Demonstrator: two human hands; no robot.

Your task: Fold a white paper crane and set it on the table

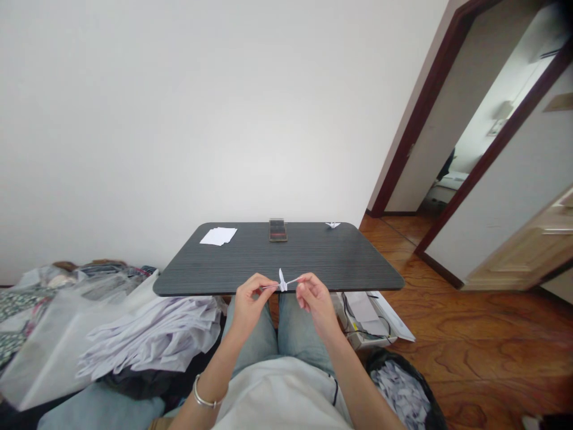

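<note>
A small folded white paper crane (282, 282) is held up at the near edge of the dark table (250, 260), between my two hands. My left hand (253, 298) pinches the thin tip on its left side. On the other side, my right hand (313, 295) grips the tip that points right, thumb against fingers. One narrow point of the paper stands up in the middle. At the far right of the tabletop lies another folded paper crane (332, 225).
Square white paper sheets (218, 236) lie at the table's back left. A phone (278, 230) sits at the back middle. White cloth (156, 334) is piled on the left. A box with cables (364, 319) and a black bag of crumpled paper (403, 391) stand on the right.
</note>
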